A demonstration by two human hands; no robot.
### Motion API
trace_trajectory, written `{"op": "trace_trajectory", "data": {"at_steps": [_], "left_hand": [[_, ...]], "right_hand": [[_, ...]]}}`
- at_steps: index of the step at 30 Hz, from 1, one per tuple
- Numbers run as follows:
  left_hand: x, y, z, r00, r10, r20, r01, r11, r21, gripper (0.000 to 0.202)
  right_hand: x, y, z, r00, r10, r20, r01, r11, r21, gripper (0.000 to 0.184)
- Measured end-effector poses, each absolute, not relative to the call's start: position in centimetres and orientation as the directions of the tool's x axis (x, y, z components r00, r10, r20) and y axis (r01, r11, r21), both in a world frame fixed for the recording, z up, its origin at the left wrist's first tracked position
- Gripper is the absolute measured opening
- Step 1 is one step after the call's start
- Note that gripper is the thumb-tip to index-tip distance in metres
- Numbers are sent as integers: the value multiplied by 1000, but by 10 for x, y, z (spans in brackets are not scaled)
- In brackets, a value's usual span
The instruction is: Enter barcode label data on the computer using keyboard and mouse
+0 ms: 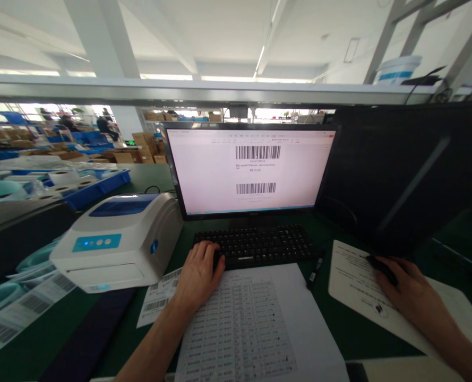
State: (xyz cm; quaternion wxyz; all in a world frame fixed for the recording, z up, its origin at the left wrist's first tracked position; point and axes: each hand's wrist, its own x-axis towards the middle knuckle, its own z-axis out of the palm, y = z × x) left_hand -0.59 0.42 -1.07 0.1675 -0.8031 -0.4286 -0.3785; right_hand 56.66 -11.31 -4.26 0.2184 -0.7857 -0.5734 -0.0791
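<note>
My left hand [201, 268] rests at the left end of the black keyboard [259, 245], fingers over the keys and thumb apart, holding nothing. On the right, my right hand [409, 289] is wrapped round a black computer mouse [385, 270], which sits on a pale printed mouse pad [351, 276]. A monitor [207, 175] behind the keyboard displays two barcodes with small text. Printed table sheets [239, 323] lie below the keyboard, partly beside my left forearm. A black marker [314, 273] lies between the sheets and the pad.
A white label printer [116, 241] with a lit blue light stands left. Barcode labels [156, 303] lie near it, and a strip of labels [28, 307] trails at far left. Blue trays [100, 188] hold rolls behind. A dark panel [403, 170] stands right; a shelf [204, 93] crosses overhead.
</note>
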Motion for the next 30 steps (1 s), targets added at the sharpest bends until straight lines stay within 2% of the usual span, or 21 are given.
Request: {"op": "trace_trajectory", "data": {"at_steps": [5, 16, 30], "left_hand": [[-7, 5, -11, 341, 572, 746, 815, -576, 69, 11], [-6, 5, -11, 325, 581, 746, 807, -582, 100, 12], [-8, 6, -12, 334, 564, 755, 809, -583, 77, 11]], "right_hand": [[565, -114, -43, 329, 862, 386, 938, -249, -242, 81], [557, -116, -36, 372, 856, 359, 922, -299, -245, 85], [560, -111, -38, 384, 840, 382, 914, -287, -287, 83]]}}
